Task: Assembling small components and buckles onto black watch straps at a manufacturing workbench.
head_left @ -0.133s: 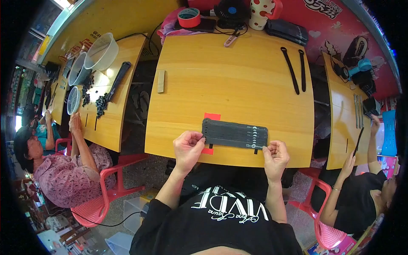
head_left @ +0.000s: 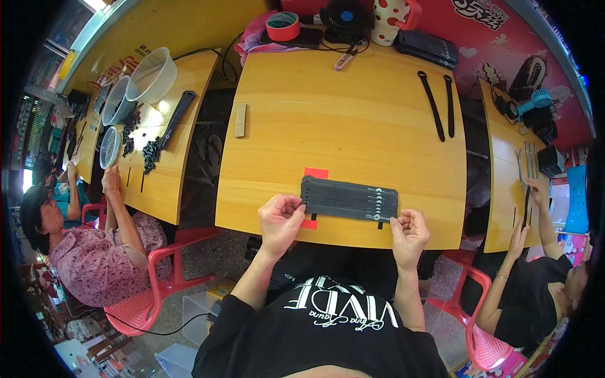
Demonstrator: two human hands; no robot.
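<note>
Several black straps lie side by side in a flat row near the table's front edge, with small pale marks towards their right ends. A piece of red tape shows behind the row at its left end, and more red shows in front. My left hand pinches at the near left corner of the row. At the near right corner my right hand is closed, thumb and forefinger together. Both hands appear to hold the ends of the nearest strap; its ends are partly hidden by the fingertips.
Two loose black straps lie at the table's right. A small wooden block rests at the left. Along the back stand a tape roll, a fan and a spotted mug. People work at tables on both sides.
My hands and the row of straps hold almost still. At the right-hand table, the other person's hands have moved together around a black strap.
</note>
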